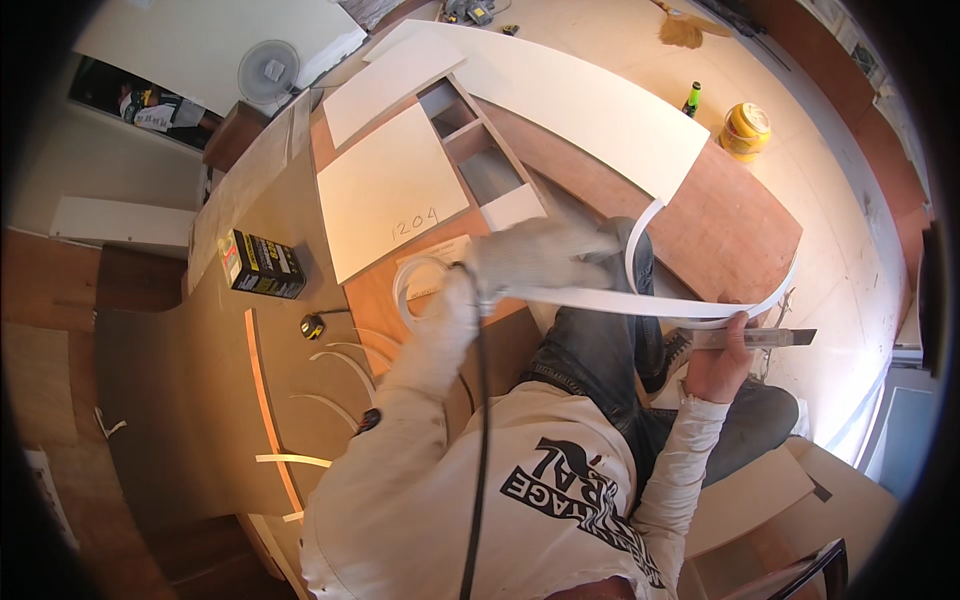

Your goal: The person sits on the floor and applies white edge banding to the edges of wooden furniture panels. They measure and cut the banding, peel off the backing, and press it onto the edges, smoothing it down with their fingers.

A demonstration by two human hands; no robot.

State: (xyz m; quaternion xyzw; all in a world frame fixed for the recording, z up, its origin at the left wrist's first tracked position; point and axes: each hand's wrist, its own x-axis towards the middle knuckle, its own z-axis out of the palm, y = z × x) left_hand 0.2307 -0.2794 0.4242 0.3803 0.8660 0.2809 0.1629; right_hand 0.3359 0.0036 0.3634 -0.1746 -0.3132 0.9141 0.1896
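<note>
A long white edging strip stretches between my hands. My right hand, bare, is closed around a snap-off utility knife, and the strip passes at its fingertips. My left hand, in a pale glove, is smeared by motion above the strip's left end; its grip cannot be made out. A loop of white strip shows beside the left wrist. Past my right hand the strip bends upward along the end of a reddish-brown curved board. Another strip end curls near my knee.
A wooden frame with compartments and white panels lies ahead. A black box, a tape measure and offcuts are at left. A green bottle and yellow tub stand far right. A dark cable hangs before me.
</note>
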